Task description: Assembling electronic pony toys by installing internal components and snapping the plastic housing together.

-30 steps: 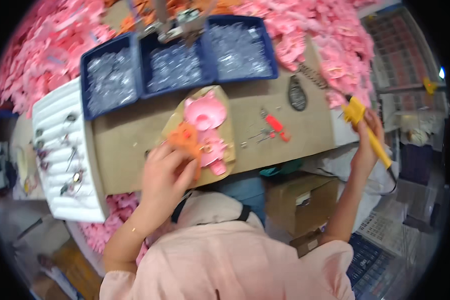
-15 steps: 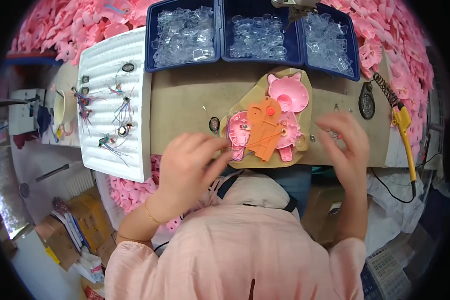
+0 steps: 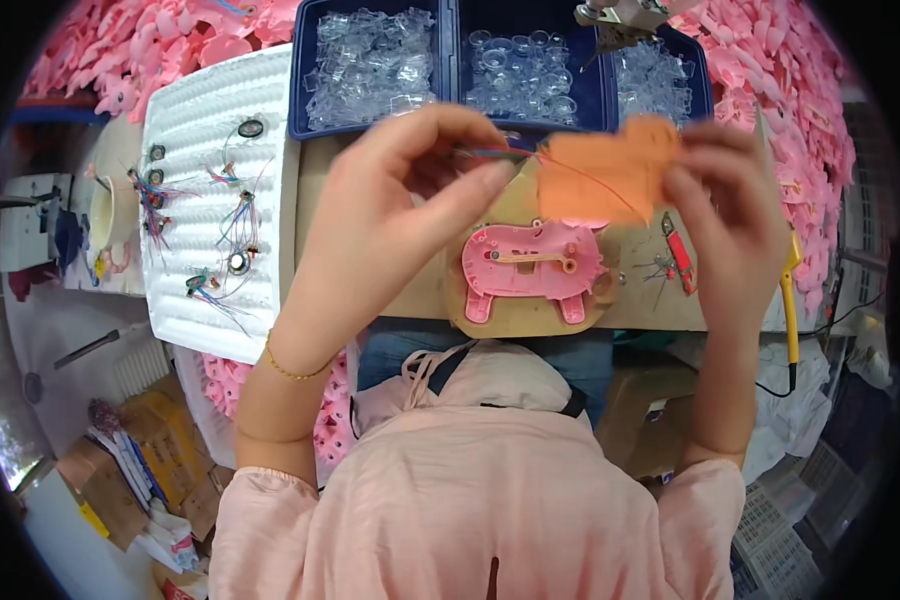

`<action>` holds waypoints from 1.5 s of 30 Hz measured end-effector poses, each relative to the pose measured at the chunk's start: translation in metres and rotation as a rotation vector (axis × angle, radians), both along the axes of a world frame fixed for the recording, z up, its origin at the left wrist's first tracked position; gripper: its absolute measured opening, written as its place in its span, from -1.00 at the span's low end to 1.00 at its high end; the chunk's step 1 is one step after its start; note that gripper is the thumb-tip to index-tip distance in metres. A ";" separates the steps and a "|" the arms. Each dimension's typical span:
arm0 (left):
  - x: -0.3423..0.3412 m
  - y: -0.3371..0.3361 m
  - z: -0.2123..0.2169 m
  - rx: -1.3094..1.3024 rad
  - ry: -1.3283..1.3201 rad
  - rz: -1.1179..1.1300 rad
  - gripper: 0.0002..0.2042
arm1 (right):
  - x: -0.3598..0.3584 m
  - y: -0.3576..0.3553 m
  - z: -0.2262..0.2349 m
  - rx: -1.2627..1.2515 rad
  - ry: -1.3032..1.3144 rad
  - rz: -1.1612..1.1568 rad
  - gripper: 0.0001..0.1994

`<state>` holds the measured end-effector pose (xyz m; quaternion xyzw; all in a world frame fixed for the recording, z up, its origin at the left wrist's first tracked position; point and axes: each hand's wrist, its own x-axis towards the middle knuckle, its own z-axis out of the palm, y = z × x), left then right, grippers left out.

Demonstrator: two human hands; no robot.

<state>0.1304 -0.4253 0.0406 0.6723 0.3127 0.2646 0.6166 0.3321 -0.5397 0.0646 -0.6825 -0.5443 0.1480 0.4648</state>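
Observation:
My right hand (image 3: 725, 190) grips the right end of a flat orange plate (image 3: 595, 175), raised above the workbench. My left hand (image 3: 400, 195) is closed on thin coloured wires (image 3: 488, 154) at the plate's left, with a red wire running across the plate. What else its fingers hold is hidden and blurred. Below both hands a pink plastic shell half (image 3: 530, 262) with two stubby legs lies open on a tan board (image 3: 460, 300). A pale strip spans its inside. Beside it, at the right, lie red-handled cutters (image 3: 678, 255) and a few wire scraps (image 3: 658, 268).
Blue bins (image 3: 448, 70) of clear plastic parts line the back. White foam (image 3: 225, 190) at left carries wired components. Pink parts (image 3: 810, 130) are heaped at right, near a yellow soldering iron (image 3: 792, 300). A metal machine part (image 3: 625, 15) overhangs the bins.
The orange plate has been lifted off the pink shell and moved up and rightward in my right hand. My left hand has risen with the wires. The cutters now show.

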 end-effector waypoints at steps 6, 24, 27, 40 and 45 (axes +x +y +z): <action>-0.019 -0.043 -0.036 -0.639 -0.009 -0.011 -0.77 | -0.019 -0.066 -0.043 -0.286 -0.177 0.010 -0.86; -0.043 -0.060 -0.061 0.296 0.147 0.125 -0.74 | -0.068 0.008 -0.038 -0.209 -0.466 0.527 -0.82; -0.054 -0.064 -0.075 0.749 0.264 0.175 -0.72 | -0.070 0.014 -0.051 -0.238 -0.489 0.504 -0.87; -0.053 -0.071 -0.077 1.355 0.557 -0.052 -0.58 | -0.071 0.020 -0.048 -0.286 -0.467 0.554 -0.87; -0.045 -0.063 -0.050 1.639 0.706 -0.517 -0.51 | -0.068 0.017 -0.052 -0.290 -0.445 0.559 -0.89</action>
